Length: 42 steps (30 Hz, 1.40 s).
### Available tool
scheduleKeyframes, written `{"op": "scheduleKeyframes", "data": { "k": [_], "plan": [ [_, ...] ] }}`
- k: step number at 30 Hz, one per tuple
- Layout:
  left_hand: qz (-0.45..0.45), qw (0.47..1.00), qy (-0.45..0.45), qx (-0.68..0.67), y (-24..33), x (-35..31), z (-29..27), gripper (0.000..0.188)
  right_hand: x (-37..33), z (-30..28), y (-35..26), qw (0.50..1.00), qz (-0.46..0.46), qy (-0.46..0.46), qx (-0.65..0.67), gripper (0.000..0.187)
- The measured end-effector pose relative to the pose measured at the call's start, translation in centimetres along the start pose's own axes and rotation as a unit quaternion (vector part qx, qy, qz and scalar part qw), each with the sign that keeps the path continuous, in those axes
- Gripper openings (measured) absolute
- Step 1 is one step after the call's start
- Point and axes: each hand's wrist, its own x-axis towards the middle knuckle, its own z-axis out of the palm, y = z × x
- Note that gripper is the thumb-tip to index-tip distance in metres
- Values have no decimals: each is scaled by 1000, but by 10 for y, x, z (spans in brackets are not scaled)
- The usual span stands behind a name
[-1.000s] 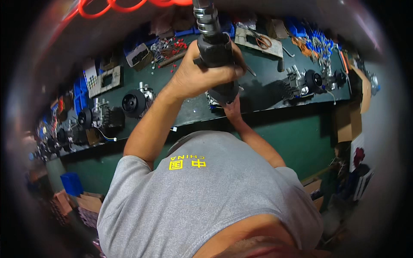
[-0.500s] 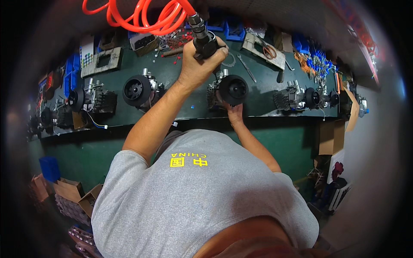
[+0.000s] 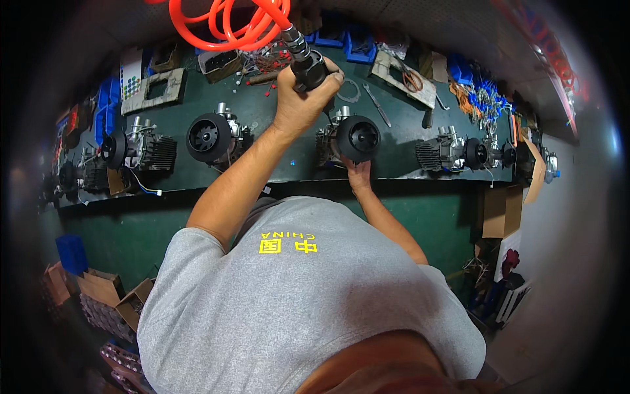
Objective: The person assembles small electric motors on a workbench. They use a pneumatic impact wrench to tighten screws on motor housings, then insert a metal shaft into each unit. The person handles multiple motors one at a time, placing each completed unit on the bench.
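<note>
My left hand point(image 3: 304, 98) is closed around the body of a dark air-powered hand tool point(image 3: 312, 73), with an orange-red coiled air hose point(image 3: 226, 29) joined to its top by a metal coupling. The tool's lower end is mostly hidden by my hand. Just to its right on the bench stands a metal motor unit point(image 3: 326, 146) with a black fan wheel point(image 3: 359, 138) facing up toward me. From the front edge, my right hand point(image 3: 358, 176) grips this unit below the wheel; its fingertips are hidden behind the wheel.
Similar fan-wheel units stand along the green bench point(image 3: 275, 167), one point(image 3: 209, 138) left and another point(image 3: 447, 150) right. Beyond lie a wrench point(image 3: 377, 105), a metal ring point(image 3: 350, 92), scissors point(image 3: 412, 81) on a pale frame, blue bins point(image 3: 359, 49) and bundled wires point(image 3: 485, 98).
The hose coils have shifted slightly to the right. The fan wheel has tilted or moved a touch rightward. Both hands keep nearly the same places and holds.
</note>
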Motion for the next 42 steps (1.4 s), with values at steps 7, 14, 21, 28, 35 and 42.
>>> {"op": "scheduleKeyframes", "data": {
  "k": [7,14,21,28,35,42],
  "plan": [
    [-11,1000,4,-1,0,0,-2,6,5,-1,-15,997,52,-23,59,64],
    [-4,1000,11,2,2,0,-2,6,1,4,9,999,25,-27,15,69],
    [8,991,-135,-4,2,7,9,10,0,3,10,1000,-7,-4,-25,72],
    [13,968,-250,27,-9,11,36,16,15,-5,-33,960,121,9,253,68],
    [33,967,-247,60,-17,9,46,18,17,-4,-30,962,102,20,251,69],
    [29,968,-241,62,-10,7,49,17,19,-1,-21,987,33,28,153,73]
  ]
}}
